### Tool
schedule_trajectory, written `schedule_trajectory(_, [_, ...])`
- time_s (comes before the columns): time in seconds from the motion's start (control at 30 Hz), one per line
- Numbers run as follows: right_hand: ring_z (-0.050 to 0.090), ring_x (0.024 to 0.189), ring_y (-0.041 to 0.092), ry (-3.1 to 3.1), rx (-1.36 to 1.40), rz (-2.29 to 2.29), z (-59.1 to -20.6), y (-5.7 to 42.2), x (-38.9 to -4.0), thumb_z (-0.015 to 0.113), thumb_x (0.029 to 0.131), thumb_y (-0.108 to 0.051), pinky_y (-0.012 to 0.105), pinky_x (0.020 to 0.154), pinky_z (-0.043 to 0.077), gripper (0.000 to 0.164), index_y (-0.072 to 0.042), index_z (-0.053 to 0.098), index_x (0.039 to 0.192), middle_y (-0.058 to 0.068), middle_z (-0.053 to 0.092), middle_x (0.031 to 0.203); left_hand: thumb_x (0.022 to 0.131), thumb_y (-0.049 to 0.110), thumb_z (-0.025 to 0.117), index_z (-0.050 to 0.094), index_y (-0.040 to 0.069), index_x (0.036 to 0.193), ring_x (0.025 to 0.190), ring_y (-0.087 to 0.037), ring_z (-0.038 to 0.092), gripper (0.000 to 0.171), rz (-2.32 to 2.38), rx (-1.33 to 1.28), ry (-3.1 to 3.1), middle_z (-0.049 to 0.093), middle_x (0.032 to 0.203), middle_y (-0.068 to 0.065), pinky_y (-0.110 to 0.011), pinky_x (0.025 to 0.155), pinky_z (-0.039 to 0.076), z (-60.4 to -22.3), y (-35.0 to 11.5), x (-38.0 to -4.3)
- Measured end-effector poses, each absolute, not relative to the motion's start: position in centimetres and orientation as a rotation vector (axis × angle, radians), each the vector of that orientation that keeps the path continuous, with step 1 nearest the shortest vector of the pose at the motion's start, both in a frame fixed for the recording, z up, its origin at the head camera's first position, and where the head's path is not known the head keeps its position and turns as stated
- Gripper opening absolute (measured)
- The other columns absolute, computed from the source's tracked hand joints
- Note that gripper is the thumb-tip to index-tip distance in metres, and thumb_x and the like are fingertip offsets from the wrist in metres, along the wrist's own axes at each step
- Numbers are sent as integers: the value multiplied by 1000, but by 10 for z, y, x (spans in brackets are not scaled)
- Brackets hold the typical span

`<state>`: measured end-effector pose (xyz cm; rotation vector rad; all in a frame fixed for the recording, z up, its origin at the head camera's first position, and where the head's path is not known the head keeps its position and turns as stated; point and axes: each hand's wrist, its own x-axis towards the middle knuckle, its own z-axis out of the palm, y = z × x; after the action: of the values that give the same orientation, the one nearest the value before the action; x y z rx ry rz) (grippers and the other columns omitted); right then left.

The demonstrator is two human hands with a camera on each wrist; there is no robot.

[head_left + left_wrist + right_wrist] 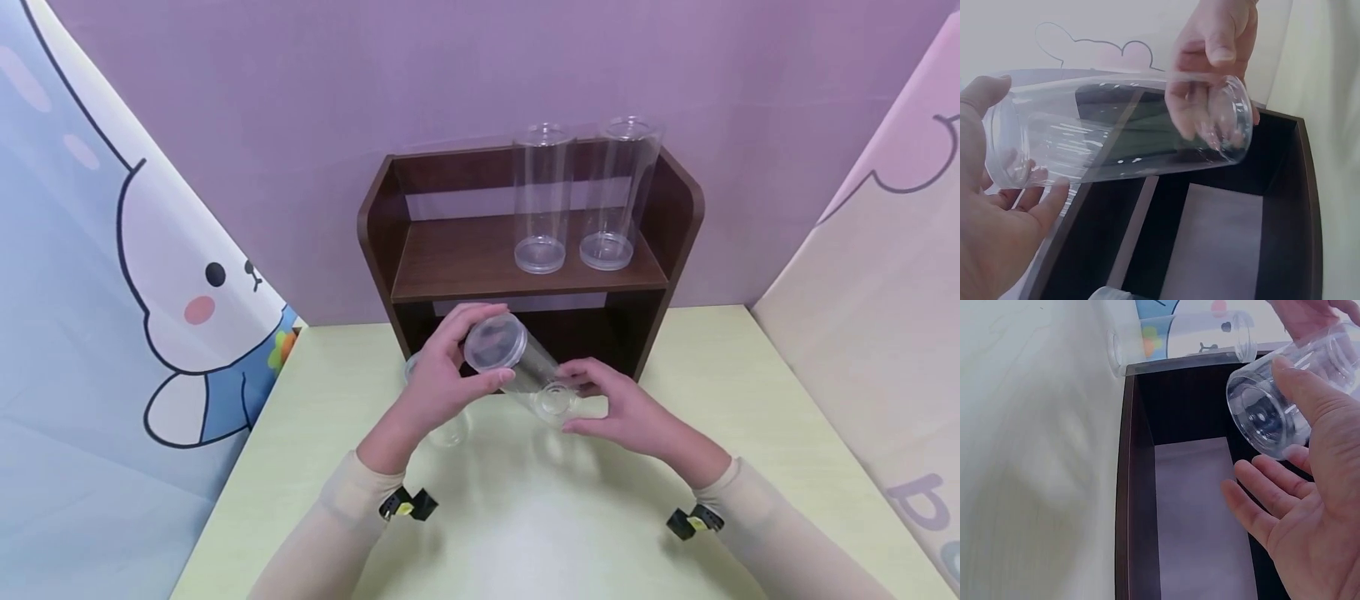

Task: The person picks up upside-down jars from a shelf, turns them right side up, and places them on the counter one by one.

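Observation:
A clear plastic jar (pixel 534 362), long and cylindrical, is tilted in the air before the shelf. My left hand (pixel 438 383) grips its lidded end, thumb on one side and fingers on the other. Around the lower end, my right hand (pixel 626 408) has its thumb and fingers spread apart. In the left wrist view the right thumb (pixel 1219 47) shows above the jar's edge, other fingers behind the clear wall. Whether they touch it, I cannot tell. Another clear jar (pixel 1179 344) stands on the table beside the shelf, partly hidden by my left hand in the head view.
A dark brown two-tier shelf (pixel 465 258) stands at the back of the table (pixel 337 367). On its upper tier, toward the right, are two upright clear jars, one left (pixel 542 200) and one right (pixel 617 200). Printed cloth (pixel 202 333) hangs at the left.

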<state>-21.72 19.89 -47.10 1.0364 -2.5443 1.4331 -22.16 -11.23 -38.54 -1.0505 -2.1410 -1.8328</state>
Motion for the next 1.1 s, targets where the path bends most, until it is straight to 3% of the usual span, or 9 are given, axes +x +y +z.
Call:
schedule_trajectory(0.23, [68,130,30,-2557,1010,1407,-475,205,-215,99,85,-12,53,104,60,71,-7,61,145,6,65,143,90,16,94,63,21,153,126,-20,61,70,-1586,-979,-2364,60,148,4,-36,100,60,-372,-116,-225])
schedule_trajectory(0.5, [68,128,36,-2553,1012,1367,-477,210,-212,97,87,-13,51,101,62,64,-9,64,141,3,66,139,91,27,94,63,23,152,122,-16,60,69,-1394,-942,-2535,59,144,9,-45,102,59,-360,-121,-237])
schedule_trajectory(0.77, [67,126,39,-2545,1016,1356,-475,210,-210,96,87,-10,50,99,62,60,-8,65,139,3,66,136,90,33,94,63,17,152,119,-15,61,71,-1280,-957,-2586,60,141,9,-46,102,58,-355,-124,-244])
schedule_trajectory(1.1, [67,121,35,-2513,1031,1337,-477,211,-209,95,88,-8,46,97,63,54,-9,68,135,2,67,132,89,38,94,64,24,149,113,-16,61,68,-1128,-944,-2686,59,138,9,-42,94,59,-356,-125,-245])
